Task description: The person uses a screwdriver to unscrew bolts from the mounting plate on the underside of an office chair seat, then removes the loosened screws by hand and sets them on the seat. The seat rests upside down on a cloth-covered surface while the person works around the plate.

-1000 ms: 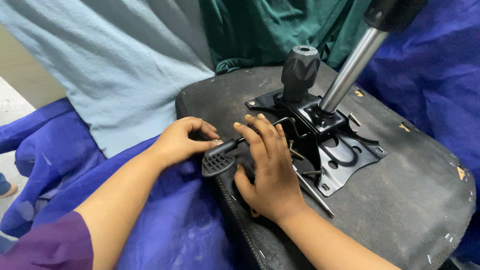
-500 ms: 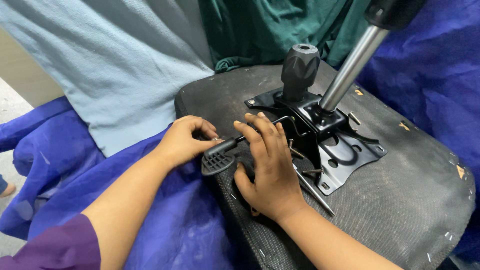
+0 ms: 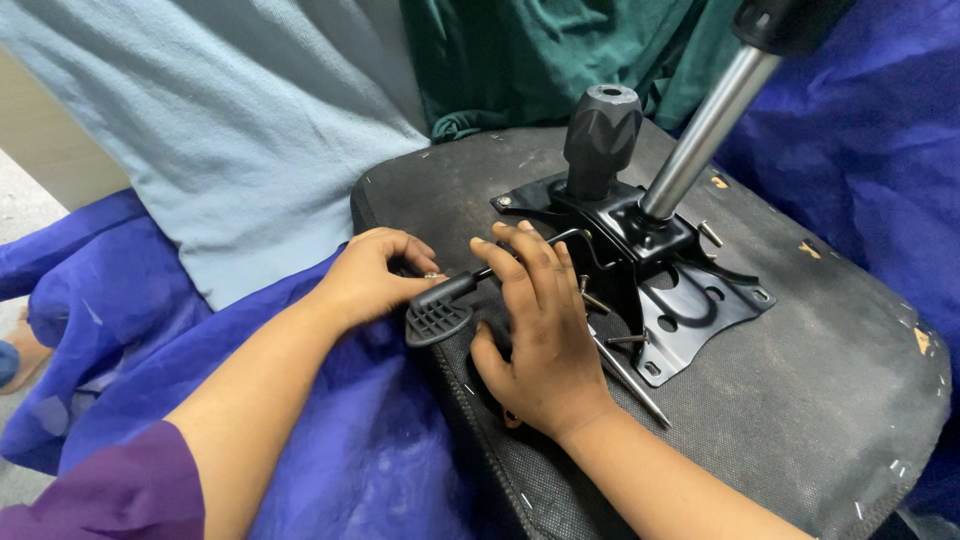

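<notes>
I log the black lever [image 3: 470,290] first: it lies across the near-left edge of the upturned chair seat [image 3: 780,420], its ribbed paddle end [image 3: 437,322] hanging just past the seat's rim at about 8 o'clock from the mechanism. The thin rod of the lever runs up toward 2 o'clock into the black metal mounting plate [image 3: 690,310].

The left hand [image 3: 375,275] sits at 9 o'clock of the lever, fingers curled in and closed round the handle just above the paddle; I cannot tell how firm the hold is. The right hand [image 3: 540,330] lies over the lever's rod at 3 o'clock of the paddle, fingers stretched out nearly flat and together, fingertips touching the rod near the plate's edge, thumb spread toward the seat rim. I cannot tell whether it has hold of anything beneath the palm.

On the plate, a black ribbed knob [image 3: 600,140] stands upright at 12 o'clock, and a shiny gas cylinder [image 3: 705,135] rises tilted toward 1 o'clock. A few loose screws [image 3: 625,340] lie by the plate's near edge, just beside the right hand.

Around the seat: blue cloth [image 3: 330,430] at 7 o'clock, light blue fabric [image 3: 230,130] at 10 o'clock, dark green fabric [image 3: 520,60] at 12 o'clock.
</notes>
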